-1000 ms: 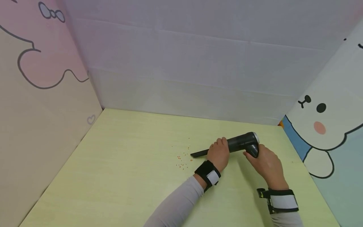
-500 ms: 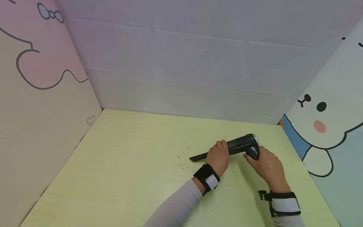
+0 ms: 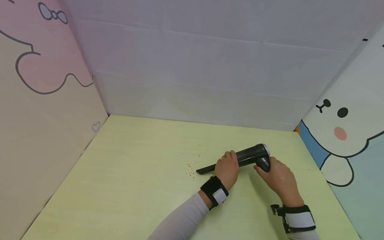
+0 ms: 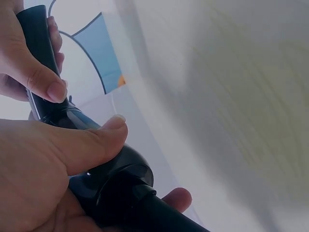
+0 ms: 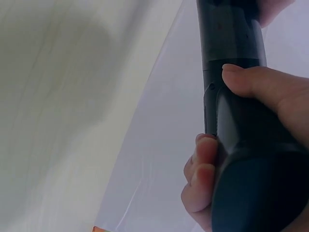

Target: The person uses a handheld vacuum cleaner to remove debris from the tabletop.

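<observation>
A black handheld vacuum cleaner [image 3: 251,156] with a narrow crevice nozzle [image 3: 205,169] is held above the table by both hands. My left hand [image 3: 227,169] wraps round its front, where the nozzle joins the body; the thumb [image 4: 99,145] lies along the side in the left wrist view. The right hand [image 3: 283,180] grips the angled handle [image 3: 262,163], and in the right wrist view its fingers [image 5: 200,176] curl round it. Small orange crumbs [image 3: 190,165] lie scattered just left of the nozzle tip. Whether the tip touches the table I cannot tell.
The pale yellow tabletop [image 3: 120,180] extends widely to the left. A whitish back wall [image 3: 192,76] closes the far side. Side panels with cartoon drawings stand at left [image 3: 51,110] and right [image 3: 354,160], the right one near the right hand.
Both hands have shifted the vacuum cleaner slightly left and toward me. Its nozzle tip now sits beside the nearer crumbs, and a few crumbs close to the tip no longer show.
</observation>
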Tool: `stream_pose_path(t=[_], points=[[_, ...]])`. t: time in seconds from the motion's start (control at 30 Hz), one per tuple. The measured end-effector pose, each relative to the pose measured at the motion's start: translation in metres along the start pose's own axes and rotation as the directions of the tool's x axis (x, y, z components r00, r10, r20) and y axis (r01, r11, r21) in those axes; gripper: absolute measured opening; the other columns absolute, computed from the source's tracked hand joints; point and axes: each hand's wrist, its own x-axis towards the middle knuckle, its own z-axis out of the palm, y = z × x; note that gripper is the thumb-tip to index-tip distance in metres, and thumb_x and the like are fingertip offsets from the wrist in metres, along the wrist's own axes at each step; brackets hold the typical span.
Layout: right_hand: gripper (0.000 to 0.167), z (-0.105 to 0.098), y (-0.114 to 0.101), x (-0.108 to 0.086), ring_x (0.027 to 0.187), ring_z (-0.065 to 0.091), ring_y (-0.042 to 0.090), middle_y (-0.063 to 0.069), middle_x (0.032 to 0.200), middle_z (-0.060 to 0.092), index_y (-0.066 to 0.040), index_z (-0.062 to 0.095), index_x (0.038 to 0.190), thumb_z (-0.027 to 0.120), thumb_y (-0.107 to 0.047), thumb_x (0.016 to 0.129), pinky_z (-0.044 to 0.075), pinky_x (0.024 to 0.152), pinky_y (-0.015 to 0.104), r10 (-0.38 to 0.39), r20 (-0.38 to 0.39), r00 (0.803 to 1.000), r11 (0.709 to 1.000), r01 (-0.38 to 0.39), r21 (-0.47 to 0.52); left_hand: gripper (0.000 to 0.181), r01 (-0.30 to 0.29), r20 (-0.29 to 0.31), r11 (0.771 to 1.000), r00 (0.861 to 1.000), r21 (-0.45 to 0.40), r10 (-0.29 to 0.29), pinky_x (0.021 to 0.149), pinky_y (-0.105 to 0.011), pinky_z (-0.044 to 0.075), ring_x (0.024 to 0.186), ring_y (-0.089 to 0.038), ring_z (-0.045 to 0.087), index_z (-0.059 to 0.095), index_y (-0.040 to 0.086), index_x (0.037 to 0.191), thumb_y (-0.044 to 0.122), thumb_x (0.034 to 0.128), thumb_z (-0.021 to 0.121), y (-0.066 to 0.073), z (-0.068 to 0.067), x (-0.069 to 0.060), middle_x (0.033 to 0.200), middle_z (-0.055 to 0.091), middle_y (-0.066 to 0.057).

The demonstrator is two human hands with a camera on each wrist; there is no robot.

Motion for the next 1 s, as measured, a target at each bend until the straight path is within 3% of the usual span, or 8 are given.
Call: stream_pose_path(t=[0.4, 1.0], points=[[0.046, 0.006, -0.013, -0.005, 0.052, 0.048, 0.019, 0.007, 0.065, 0.053, 0.006, 0.056, 0.092, 0.077, -0.035, 0.088, 0.037, 0.045, 0.033, -0.011, -0.012, 1.0, 1.0, 0.011, 0.0, 0.027, -0.024, 0.038, 1.0, 0.999, -0.013, 0.024, 0.051, -0.021, 0.049, 0.059, -0.009, 0.058, 0.062, 0.004, 0.102, 0.027, 0.092, 0.072, -0.013, -0.001, -0.007, 0.077, 0.058, -0.001], [0.047, 0.011, -0.028, -0.003, 0.052, 0.048, 0.02, 0.008, 0.066, 0.052, 0.005, 0.056, 0.092, 0.078, -0.036, 0.088, 0.036, 0.044, 0.033, -0.004, -0.015, 1.0, 1.0, 0.004, -0.012, 0.03, 0.003, 0.057, 1.0, 0.998, 0.0, -0.003, 0.052, -0.023, 0.05, 0.058, -0.01, 0.057, 0.061, 0.004, 0.101, 0.028, 0.0904, 0.074, -0.026, -0.012, -0.006, 0.078, 0.058, -0.002]])
